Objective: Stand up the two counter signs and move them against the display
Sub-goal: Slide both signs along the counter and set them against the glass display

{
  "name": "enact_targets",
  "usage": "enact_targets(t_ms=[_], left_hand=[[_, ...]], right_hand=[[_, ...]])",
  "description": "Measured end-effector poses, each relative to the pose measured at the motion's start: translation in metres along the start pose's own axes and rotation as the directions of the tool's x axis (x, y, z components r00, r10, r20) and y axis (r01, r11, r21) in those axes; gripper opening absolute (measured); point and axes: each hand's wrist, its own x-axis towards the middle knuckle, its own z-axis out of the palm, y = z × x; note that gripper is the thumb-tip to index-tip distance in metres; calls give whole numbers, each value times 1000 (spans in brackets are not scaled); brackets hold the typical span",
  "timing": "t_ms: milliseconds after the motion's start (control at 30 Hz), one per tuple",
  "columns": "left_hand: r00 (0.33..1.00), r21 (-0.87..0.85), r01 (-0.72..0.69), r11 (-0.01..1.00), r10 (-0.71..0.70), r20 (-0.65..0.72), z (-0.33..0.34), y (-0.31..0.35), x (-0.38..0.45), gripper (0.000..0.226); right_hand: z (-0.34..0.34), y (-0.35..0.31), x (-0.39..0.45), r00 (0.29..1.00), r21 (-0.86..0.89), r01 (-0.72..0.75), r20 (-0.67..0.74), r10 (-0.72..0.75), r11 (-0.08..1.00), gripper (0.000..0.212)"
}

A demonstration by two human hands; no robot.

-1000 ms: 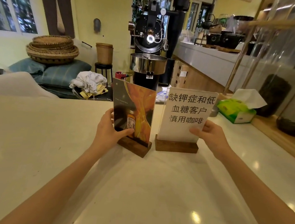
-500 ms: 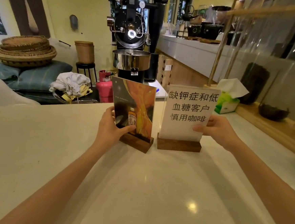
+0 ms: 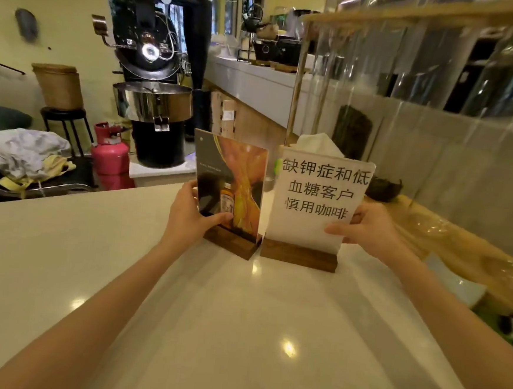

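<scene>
Two counter signs stand upright side by side on the pale counter (image 3: 121,260), each in a dark wooden base. The orange picture sign (image 3: 235,174) is on the left, and my left hand (image 3: 190,220) grips its lower left edge, thumb across the front. The white sign with black Chinese text (image 3: 316,199) is on the right, and my right hand (image 3: 369,227) holds its lower right edge. The glass display (image 3: 438,132) with a wooden frame rises to the right, a short way beyond the white sign.
A tissue box (image 3: 317,141) peeks out behind the white sign. A black coffee roaster (image 3: 152,94), a pink gas cylinder (image 3: 111,155), and a pile of cloths (image 3: 25,151) sit beyond the counter's far edge. Dark bowls sit inside the display.
Both signs, held in my hands, have shifted right toward the glass display, and the view has turned right with them. The white sign now covers most of the tissue box.
</scene>
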Motion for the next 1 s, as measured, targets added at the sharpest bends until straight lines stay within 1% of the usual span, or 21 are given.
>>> enact_targets(t_ms=[133, 267, 433, 500, 633, 800, 900, 1000], left_hand=[[998, -11, -26, 1000, 27, 52, 42, 17, 20, 82], [995, -49, -30, 998, 34, 95, 76, 34, 36, 81], [986, -68, -50, 996, 60, 153, 115, 55, 54, 80], [981, -82, -52, 995, 66, 182, 129, 63, 60, 79], [971, -106, -64, 992, 86, 222, 152, 75, 72, 77], [960, -140, -20, 990, 58, 274, 181, 83, 88, 81], [949, -173, 18, 985, 38, 314, 197, 88, 97, 85], [940, -216, 39, 976, 38, 339, 210, 96, 102, 85]], right_hand=[[-28, 17, 4, 998, 31, -25, -61, 27, 999, 42], [-51, 31, 8, 988, 23, -57, -139, 60, 998, 36], [-74, 46, 12, 958, 25, -134, -254, 136, 991, 35], [-81, 51, 13, 947, 51, -135, -286, 144, 990, 35], [-91, 59, 14, 931, 70, -109, -342, 126, 992, 39], [-98, 67, 16, 898, 30, -89, -430, 93, 996, 38], [-102, 73, 16, 872, 10, -104, -481, 96, 995, 38], [-104, 76, 15, 849, -20, -114, -521, 88, 993, 37]])
